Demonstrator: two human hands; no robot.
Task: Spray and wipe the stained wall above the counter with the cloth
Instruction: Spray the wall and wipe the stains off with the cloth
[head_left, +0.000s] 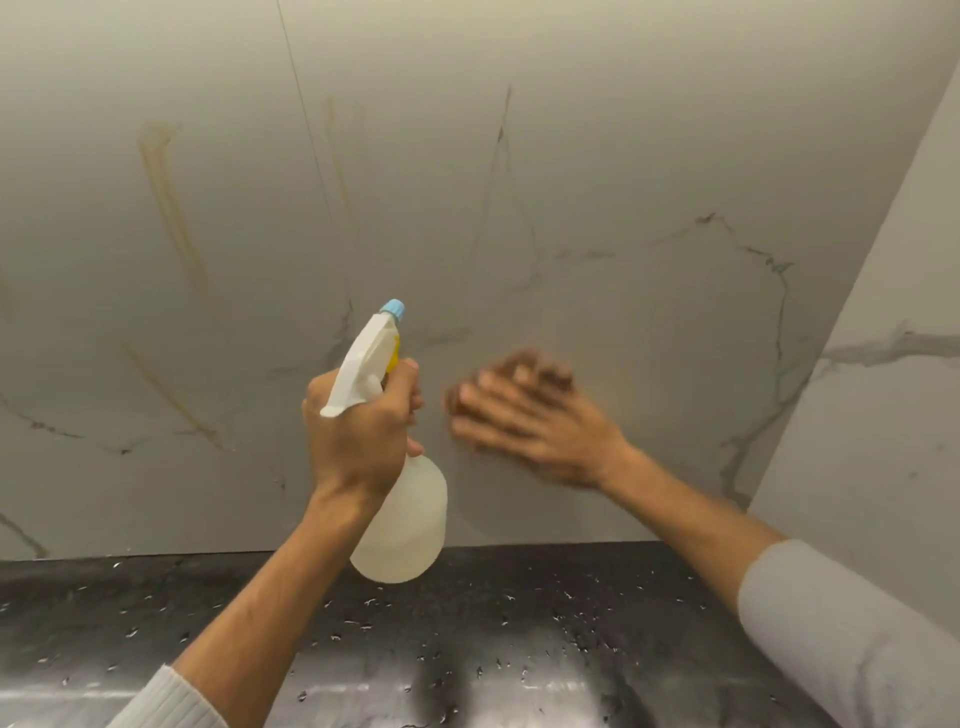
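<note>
The pale marble-look wall (597, 171) carries yellow-brown streaks (167, 203), all to the left of my hands. My left hand (358, 431) is closed around the neck of a translucent white spray bottle (408, 525). Its blue nozzle (393, 309) points up and to the right at the wall. My right hand (540, 421) lies flat against the wall just right of the bottle, blurred by motion. A brownish cloth (457, 402) shows at the fingertips, mostly hidden under the hand.
A black speckled counter (519, 649) runs along the wall's foot, dotted with water drops. A side wall (872, 415) closes the corner on the right. Another yellowish streak (174, 400) sits low on the left.
</note>
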